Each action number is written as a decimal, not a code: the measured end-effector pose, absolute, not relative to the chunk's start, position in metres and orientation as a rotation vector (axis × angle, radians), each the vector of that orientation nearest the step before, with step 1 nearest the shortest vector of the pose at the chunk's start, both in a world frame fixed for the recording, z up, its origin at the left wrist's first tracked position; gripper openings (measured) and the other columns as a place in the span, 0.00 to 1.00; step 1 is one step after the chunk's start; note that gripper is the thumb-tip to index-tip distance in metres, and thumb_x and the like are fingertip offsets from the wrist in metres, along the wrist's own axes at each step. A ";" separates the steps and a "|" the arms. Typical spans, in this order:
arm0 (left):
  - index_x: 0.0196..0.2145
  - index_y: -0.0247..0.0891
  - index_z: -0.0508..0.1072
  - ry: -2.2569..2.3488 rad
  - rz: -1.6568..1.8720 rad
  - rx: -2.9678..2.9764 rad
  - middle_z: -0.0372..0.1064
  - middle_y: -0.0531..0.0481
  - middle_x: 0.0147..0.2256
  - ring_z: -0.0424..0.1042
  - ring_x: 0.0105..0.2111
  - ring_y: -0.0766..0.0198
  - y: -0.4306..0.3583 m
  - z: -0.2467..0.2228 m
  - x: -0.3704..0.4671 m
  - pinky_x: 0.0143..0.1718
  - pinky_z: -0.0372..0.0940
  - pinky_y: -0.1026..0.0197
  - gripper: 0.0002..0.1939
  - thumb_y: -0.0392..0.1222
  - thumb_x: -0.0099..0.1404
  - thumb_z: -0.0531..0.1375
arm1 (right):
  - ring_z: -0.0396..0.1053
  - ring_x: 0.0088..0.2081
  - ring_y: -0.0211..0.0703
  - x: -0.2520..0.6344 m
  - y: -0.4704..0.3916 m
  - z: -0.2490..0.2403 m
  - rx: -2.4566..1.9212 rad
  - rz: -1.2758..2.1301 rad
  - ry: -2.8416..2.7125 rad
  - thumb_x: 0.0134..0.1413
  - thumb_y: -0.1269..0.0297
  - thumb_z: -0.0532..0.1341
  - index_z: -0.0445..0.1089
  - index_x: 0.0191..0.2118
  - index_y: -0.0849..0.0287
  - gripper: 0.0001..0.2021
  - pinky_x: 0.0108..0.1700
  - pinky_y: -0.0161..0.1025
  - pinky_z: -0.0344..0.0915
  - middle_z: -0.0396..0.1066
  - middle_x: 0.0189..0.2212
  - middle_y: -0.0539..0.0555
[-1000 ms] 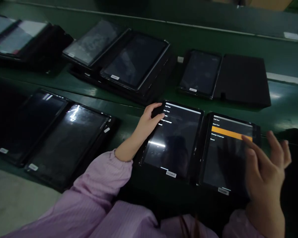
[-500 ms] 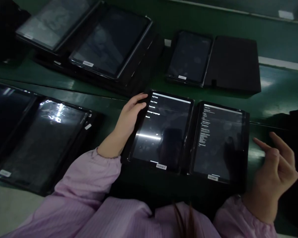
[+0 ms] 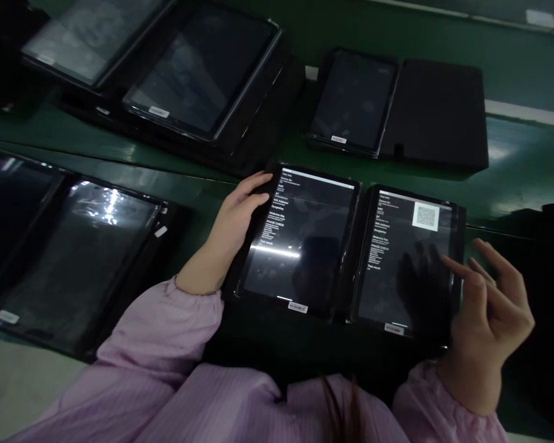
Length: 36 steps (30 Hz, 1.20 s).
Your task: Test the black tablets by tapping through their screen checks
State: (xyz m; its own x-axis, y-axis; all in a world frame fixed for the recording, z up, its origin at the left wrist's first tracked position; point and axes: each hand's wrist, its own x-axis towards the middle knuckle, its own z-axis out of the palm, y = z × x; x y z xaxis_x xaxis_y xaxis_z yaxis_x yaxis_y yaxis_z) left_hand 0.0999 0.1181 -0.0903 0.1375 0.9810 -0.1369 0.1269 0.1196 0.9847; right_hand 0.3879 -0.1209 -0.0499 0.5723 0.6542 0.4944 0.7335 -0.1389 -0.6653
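Note:
Two lit tablets lie side by side in front of me. The left tablet (image 3: 300, 246) shows lines of white text on black. The right tablet (image 3: 406, 264) shows similar text and a square code near its top right. My left hand (image 3: 233, 221) holds the left tablet at its upper left edge, thumb and fingers against the side. My right hand (image 3: 493, 301) hovers at the right tablet's right edge, index finger stretched over the screen and the fingers apart, holding nothing.
Stacked dark tablets (image 3: 198, 67) stand at the upper left. A smaller tablet (image 3: 353, 101) lies beside a black box (image 3: 436, 114) at the back. Another tablet (image 3: 80, 264) with a reflecting screen is at the left on the green table (image 3: 175, 178).
My right hand has moved left, its index finger now over the right tablet. The left screen has changed from a menu to text, and a square code has appeared on the right one.

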 end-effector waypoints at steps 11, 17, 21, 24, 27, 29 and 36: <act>0.52 0.46 0.85 1.198 0.896 1.355 0.71 0.49 0.68 0.60 0.74 0.44 0.122 -0.095 0.094 0.78 0.51 0.39 0.24 0.43 0.58 0.65 | 0.59 0.73 0.68 0.353 -0.109 -0.045 -1.853 -0.019 -1.615 0.75 0.67 0.58 0.83 0.52 0.55 0.14 0.68 0.71 0.65 0.71 0.65 0.60; 0.52 0.49 0.85 1.190 0.854 1.366 0.69 0.52 0.69 0.58 0.75 0.46 0.121 -0.095 0.092 0.77 0.52 0.41 0.23 0.42 0.60 0.64 | 0.41 0.80 0.70 0.335 -0.100 -0.052 -1.761 0.064 -1.848 0.75 0.65 0.59 0.81 0.54 0.54 0.13 0.73 0.75 0.55 0.61 0.73 0.58; 0.53 0.51 0.84 1.201 0.838 1.385 0.69 0.53 0.69 0.58 0.75 0.46 0.122 -0.095 0.091 0.77 0.53 0.40 0.23 0.42 0.60 0.63 | 0.42 0.79 0.72 0.340 -0.100 -0.055 -1.785 0.017 -1.836 0.74 0.66 0.60 0.83 0.49 0.57 0.12 0.72 0.76 0.56 0.67 0.69 0.60; 0.53 0.51 0.84 1.208 0.832 1.414 0.69 0.53 0.68 0.58 0.75 0.45 0.122 -0.096 0.090 0.77 0.52 0.38 0.24 0.42 0.60 0.63 | 0.51 0.77 0.72 0.348 -0.103 -0.055 -1.817 -0.077 -1.772 0.72 0.67 0.63 0.84 0.43 0.55 0.10 0.68 0.74 0.64 0.75 0.61 0.59; 0.54 0.51 0.84 1.197 0.831 1.424 0.69 0.53 0.69 0.57 0.75 0.45 0.121 -0.095 0.090 0.77 0.51 0.38 0.24 0.42 0.60 0.63 | 0.61 0.73 0.71 0.355 -0.108 -0.053 -1.892 -0.197 -1.602 0.71 0.66 0.64 0.84 0.42 0.51 0.09 0.64 0.74 0.67 0.79 0.56 0.56; 0.55 0.49 0.83 1.184 0.835 1.420 0.67 0.50 0.69 0.57 0.75 0.46 0.120 -0.094 0.090 0.77 0.51 0.40 0.25 0.42 0.60 0.63 | 0.64 0.71 0.70 0.358 -0.111 -0.051 -1.934 -0.213 -1.457 0.72 0.66 0.62 0.84 0.49 0.46 0.12 0.65 0.76 0.66 0.79 0.57 0.53; 0.65 0.45 0.72 1.182 0.729 1.629 0.62 0.41 0.72 0.57 0.74 0.41 0.117 -0.095 0.090 0.77 0.53 0.41 0.39 0.52 0.59 0.74 | 0.63 0.71 0.70 0.375 -0.104 -0.041 -1.981 -0.210 -1.378 0.73 0.65 0.59 0.77 0.61 0.30 0.21 0.67 0.75 0.63 0.74 0.63 0.48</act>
